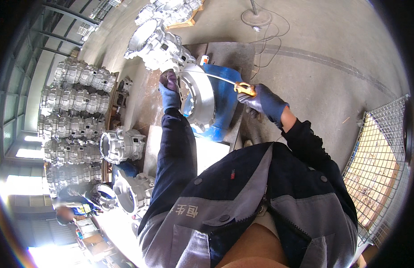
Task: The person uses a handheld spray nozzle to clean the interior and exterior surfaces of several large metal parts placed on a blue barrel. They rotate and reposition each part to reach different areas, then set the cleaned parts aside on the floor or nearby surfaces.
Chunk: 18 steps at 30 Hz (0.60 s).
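Observation:
My right hand (264, 102), in a dark glove, is closed around the yellow-orange handle of a tool (245, 89). A long, thin, pale rod runs left from that handle, over a silver ring-shaped metal casting (204, 96), toward my other hand. The tool's exact kind does not show. At the casting's left edge, my gloved left hand (169, 85) has its fingers bent closed, and what lies in them is hidden. The casting rests on blue sheeting (225, 105) on the workbench (238, 51). Just beyond my left hand stands a larger silver gearbox housing (164, 47).
Silver housings (73, 125) stand stacked in rows to the left, with single ones (122, 146) nearer. A white-and-orange bottle (204, 60) is on the bench. A round stand base (256, 18) and cable lie beyond. At right is a wire-mesh cage (377, 165). Another person (77, 198) works lower left.

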Each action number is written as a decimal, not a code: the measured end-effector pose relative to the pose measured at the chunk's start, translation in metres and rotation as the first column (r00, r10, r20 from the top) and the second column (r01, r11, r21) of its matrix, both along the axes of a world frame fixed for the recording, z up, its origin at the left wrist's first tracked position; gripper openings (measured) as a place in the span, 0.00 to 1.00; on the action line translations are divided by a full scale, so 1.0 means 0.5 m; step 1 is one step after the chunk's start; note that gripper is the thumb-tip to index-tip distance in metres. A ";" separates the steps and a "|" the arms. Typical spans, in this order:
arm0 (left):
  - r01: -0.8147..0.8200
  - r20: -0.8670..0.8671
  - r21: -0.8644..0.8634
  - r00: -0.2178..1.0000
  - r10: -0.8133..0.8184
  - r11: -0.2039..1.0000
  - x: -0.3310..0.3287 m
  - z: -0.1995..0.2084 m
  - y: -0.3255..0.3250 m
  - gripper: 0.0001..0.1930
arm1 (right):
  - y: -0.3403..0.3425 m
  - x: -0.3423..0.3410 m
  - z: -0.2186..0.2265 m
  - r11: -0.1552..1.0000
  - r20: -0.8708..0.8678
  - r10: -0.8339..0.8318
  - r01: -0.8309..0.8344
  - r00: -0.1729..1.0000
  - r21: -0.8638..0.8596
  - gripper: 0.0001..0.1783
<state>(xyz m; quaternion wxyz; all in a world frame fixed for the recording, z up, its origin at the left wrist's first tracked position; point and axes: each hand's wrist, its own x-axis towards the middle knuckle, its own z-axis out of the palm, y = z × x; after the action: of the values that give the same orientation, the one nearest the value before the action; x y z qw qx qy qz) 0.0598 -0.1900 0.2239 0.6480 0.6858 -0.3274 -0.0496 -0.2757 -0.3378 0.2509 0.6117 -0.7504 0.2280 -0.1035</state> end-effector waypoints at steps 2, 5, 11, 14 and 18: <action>-0.016 -0.032 -0.021 0.999 0.016 1.000 0.009 -0.009 -0.001 0.19 | -0.002 0.000 -0.005 0.987 -0.040 -0.118 0.112 0.992 -0.118 0.23; -0.025 -0.069 -0.076 0.997 0.020 0.997 0.022 -0.022 -0.009 0.21 | 0.002 0.001 -0.014 0.989 0.071 -0.079 0.087 0.994 -0.118 0.23; 0.002 -0.017 -0.009 1.000 -0.002 1.000 0.014 -0.006 0.001 0.17 | 0.002 0.022 -0.025 0.994 0.017 0.018 -0.019 1.000 0.108 0.17; -0.051 0.028 0.024 0.998 0.050 0.998 -0.001 0.002 0.007 0.17 | -0.005 0.025 -0.018 0.972 0.014 0.029 -0.032 0.999 0.234 0.16; 0.002 0.007 -0.013 1.000 -0.002 1.000 0.009 -0.007 0.005 0.17 | -0.003 0.019 -0.009 0.952 0.022 0.033 -0.038 0.999 0.302 0.15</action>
<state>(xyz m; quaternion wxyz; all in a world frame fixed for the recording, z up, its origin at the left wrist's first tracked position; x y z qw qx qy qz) 0.0645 -0.1877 0.2204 0.6514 0.6814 -0.3306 -0.0456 -0.2661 -0.3394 0.2462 0.7230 -0.6510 0.2225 -0.0629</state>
